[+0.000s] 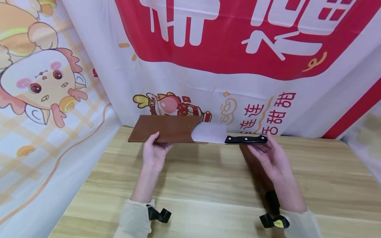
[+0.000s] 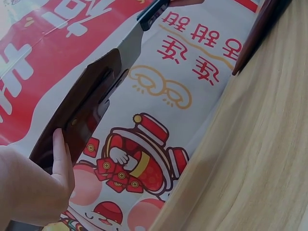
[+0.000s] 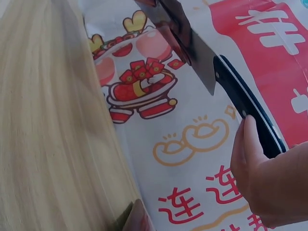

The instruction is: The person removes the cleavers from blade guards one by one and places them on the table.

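A cleaver with a black riveted handle (image 1: 246,139) is held level above the table, its bare steel blade (image 1: 209,132) showing between handle and sheath. The rest of the blade is hidden inside a brown sheath (image 1: 163,129). My left hand (image 1: 154,153) grips the sheath's lower edge, thumb in front and fingers beneath; the left wrist view shows a finger along the sheath's dark side (image 2: 79,113). My right hand (image 1: 275,158) holds the end of the handle, and in the right wrist view a digit lies against the black handle (image 3: 250,108).
A long dark brown object (image 1: 257,168) lies on the wooden table (image 1: 208,185), partly beneath my right forearm; its kind is unclear. A printed red and white cloth (image 1: 190,76) hangs behind the table, and a cartoon-patterned cloth (image 1: 68,132) hangs along the left.
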